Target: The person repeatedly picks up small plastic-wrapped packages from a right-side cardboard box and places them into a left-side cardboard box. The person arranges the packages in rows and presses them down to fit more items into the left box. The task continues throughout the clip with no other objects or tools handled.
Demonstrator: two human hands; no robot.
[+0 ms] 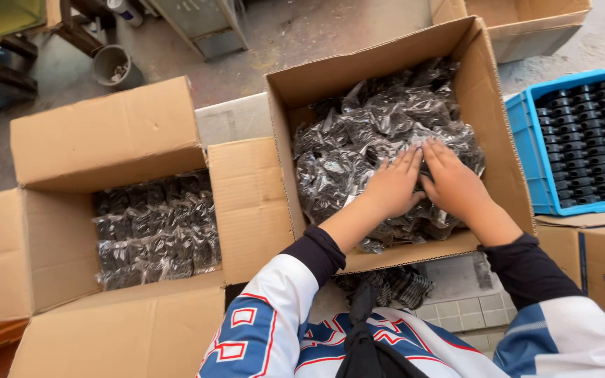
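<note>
Both hands lie flat, side by side, in the middle cardboard box (488,133). The left hand (395,187) and right hand (453,183) keep fingers straight and close together, gripping nothing, pressing the heap of bagged black parts (358,147), which spreads beneath and beyond the fingertips, slightly more toward the left hand.

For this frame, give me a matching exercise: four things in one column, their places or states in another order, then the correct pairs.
Things:
1. hands
2. left box
3. blue crate
4. grey bucket

Places or states:
A. on the floor, upper left
B. at the right edge, rows of black parts inside
C. pressed flat on clear bags of black parts in the middle box
D. flaps open, bagged parts lying flat inside

Pairs: 1-C, 2-D, 3-B, 4-A
</note>
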